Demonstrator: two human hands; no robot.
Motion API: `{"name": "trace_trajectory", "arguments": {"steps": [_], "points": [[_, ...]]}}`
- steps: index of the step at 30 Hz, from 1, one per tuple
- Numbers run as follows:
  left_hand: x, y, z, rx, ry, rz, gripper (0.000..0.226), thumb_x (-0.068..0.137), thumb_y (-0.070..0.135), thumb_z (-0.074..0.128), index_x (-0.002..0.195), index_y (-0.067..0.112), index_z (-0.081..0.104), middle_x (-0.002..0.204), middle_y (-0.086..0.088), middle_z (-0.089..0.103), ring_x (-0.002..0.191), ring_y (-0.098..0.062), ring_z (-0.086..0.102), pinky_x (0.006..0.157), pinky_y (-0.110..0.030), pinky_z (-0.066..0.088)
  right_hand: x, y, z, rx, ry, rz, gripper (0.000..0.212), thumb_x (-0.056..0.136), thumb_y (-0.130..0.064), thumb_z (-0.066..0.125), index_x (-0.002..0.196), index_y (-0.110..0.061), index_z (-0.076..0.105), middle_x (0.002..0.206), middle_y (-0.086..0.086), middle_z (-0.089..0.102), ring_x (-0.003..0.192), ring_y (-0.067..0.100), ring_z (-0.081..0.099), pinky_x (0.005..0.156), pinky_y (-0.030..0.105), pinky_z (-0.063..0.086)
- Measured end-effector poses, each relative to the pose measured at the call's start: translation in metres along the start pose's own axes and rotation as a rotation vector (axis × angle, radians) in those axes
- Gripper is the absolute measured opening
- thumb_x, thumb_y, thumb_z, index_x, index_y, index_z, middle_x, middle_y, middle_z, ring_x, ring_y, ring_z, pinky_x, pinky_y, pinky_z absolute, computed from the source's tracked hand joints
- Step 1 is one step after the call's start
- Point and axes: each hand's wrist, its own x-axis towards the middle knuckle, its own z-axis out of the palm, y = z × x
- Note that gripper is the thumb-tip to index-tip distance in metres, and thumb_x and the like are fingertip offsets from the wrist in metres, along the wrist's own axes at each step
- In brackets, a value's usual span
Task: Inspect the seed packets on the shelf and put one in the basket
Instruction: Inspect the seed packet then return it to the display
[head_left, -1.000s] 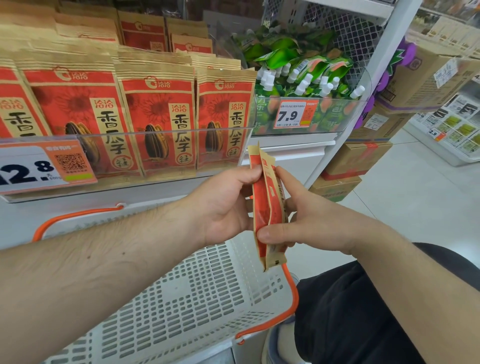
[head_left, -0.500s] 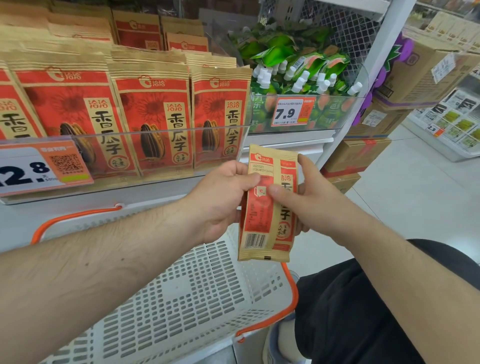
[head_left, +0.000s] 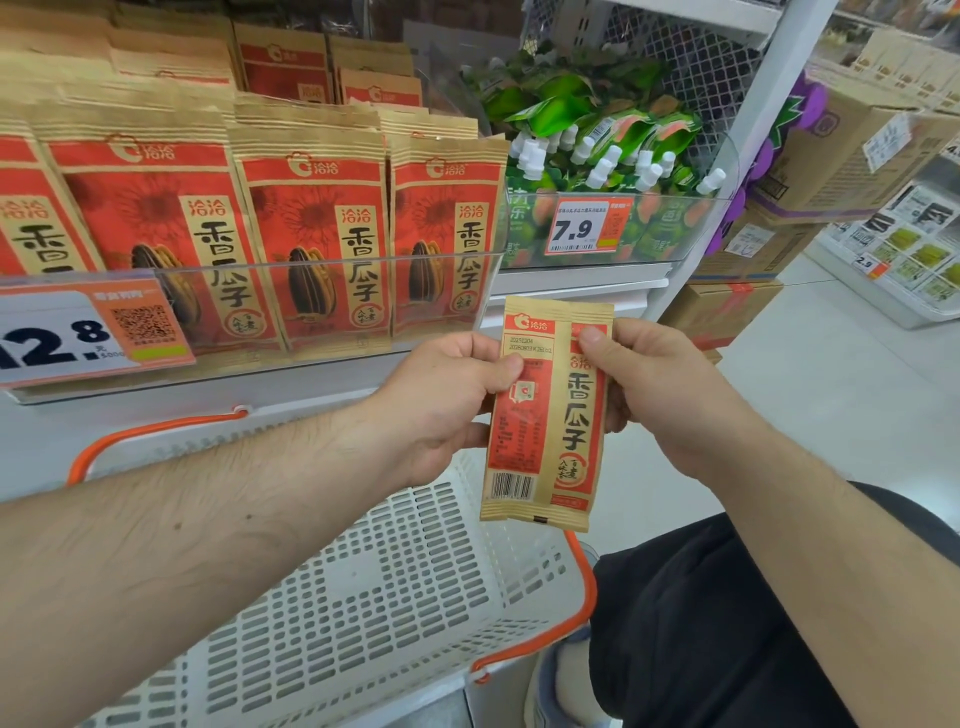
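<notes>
A tan and red seed packet is held upright in front of me with its back side and barcode facing me. My left hand pinches its left edge, thumb on the printed face. My right hand grips its right edge, thumb near the top. Below them hangs a white perforated basket with an orange rim, nothing visible inside. More matching seed packets stand in rows on the shelf behind a clear guard.
A price tag reading 12.8 is fixed to the shelf front at left. Green spouted pouches with a 7.9 tag fill the neighbouring bin. Cardboard boxes are stacked on the floor at right beside the aisle.
The packet has turned from edge-on to flat, its back now facing me, and both hands have lifted it slightly higher.
</notes>
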Motion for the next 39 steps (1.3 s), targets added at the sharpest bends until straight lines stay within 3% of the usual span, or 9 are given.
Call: {"name": "trace_trajectory", "arguments": {"steps": [4,20,24,29,36,39], "points": [[0.001,-0.003,-0.001,-0.034,0.032,-0.019,0.015,0.099,0.009,0.056,0.084,0.012,0.055,0.069,-0.005,0.068,0.060,-0.016,0.064,0.052,-0.032,0.055,-0.004,0.000,-0.007,-0.163,-0.191,0.070,0.033,0.103,-0.036,0.049,0.103,-0.012,0.071,0.083,0.003,0.077,0.064,0.019,0.064,0.059,0.028,0.047],[0.003,-0.002,-0.001,-0.084,0.070,-0.032,0.014,0.099,0.011,0.057,0.086,0.012,0.058,0.068,-0.003,0.069,0.056,-0.013,0.065,0.050,-0.031,0.057,-0.005,-0.002,-0.013,-0.318,-0.306,0.032,0.030,0.094,-0.041,0.056,0.103,-0.017,0.072,0.087,-0.006,0.078,0.072,0.019,0.070,0.071,0.032,0.051],[0.004,-0.003,-0.001,-0.088,0.085,-0.042,0.016,0.100,0.012,0.056,0.085,0.013,0.059,0.066,-0.001,0.069,0.056,-0.012,0.064,0.049,-0.029,0.056,-0.006,-0.003,-0.014,-0.358,-0.389,0.028,0.050,0.076,-0.053,0.059,0.111,-0.019,0.068,0.090,-0.006,0.078,0.075,0.019,0.073,0.073,0.032,0.053],[0.006,-0.006,-0.003,-0.091,0.099,-0.055,0.016,0.099,0.012,0.057,0.084,0.014,0.060,0.069,-0.001,0.070,0.062,-0.014,0.065,0.049,-0.029,0.056,-0.008,-0.002,-0.013,-0.368,-0.441,0.003,0.048,0.072,-0.048,0.063,0.113,-0.021,0.066,0.092,-0.008,0.078,0.078,0.019,0.075,0.070,0.024,0.052],[0.010,-0.007,-0.006,-0.112,0.112,-0.074,0.010,0.100,0.012,0.056,0.092,0.012,0.063,0.074,-0.003,0.071,0.062,-0.013,0.065,0.048,-0.028,0.055,-0.009,0.000,-0.011,-0.365,-0.516,0.010,0.061,0.072,-0.038,0.076,0.126,-0.024,0.052,0.098,-0.003,0.078,0.079,0.023,0.075,0.081,0.038,0.060],[0.012,-0.009,-0.007,-0.112,0.125,-0.079,0.009,0.099,0.012,0.058,0.093,0.013,0.064,0.077,-0.003,0.072,0.065,-0.014,0.066,0.048,-0.028,0.056,-0.009,0.000,-0.009,-0.349,-0.502,0.010,0.059,0.075,-0.028,0.079,0.126,-0.023,0.050,0.096,-0.003,0.078,0.076,0.024,0.075,0.078,0.037,0.062]]}}
